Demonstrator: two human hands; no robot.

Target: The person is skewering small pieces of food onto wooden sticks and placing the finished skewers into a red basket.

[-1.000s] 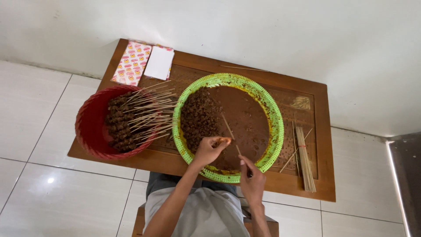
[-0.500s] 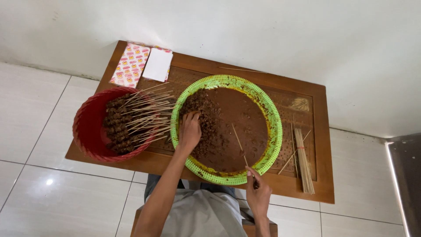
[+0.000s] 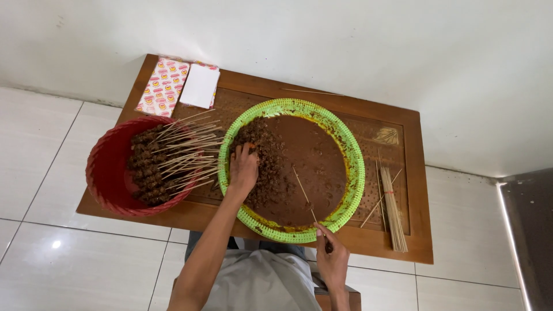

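A round green basket tray lies on the wooden table, smeared with brown sauce and holding a heap of small brown meat pieces on its left half. My left hand rests in that heap, fingers curled among the pieces. My right hand is at the tray's near rim and pinches the lower end of a thin bamboo skewer, which slants up over the sauce with no meat on it.
A red basket at the left holds several loaded skewers. A bundle of bare sticks lies at the table's right. A patterned packet and a white packet sit at the back left corner. Tiled floor surrounds the table.
My left hand left the skewer near the tray's front and reached up-left into the meat heap. My right hand drew back slightly toward me, still holding the skewer.
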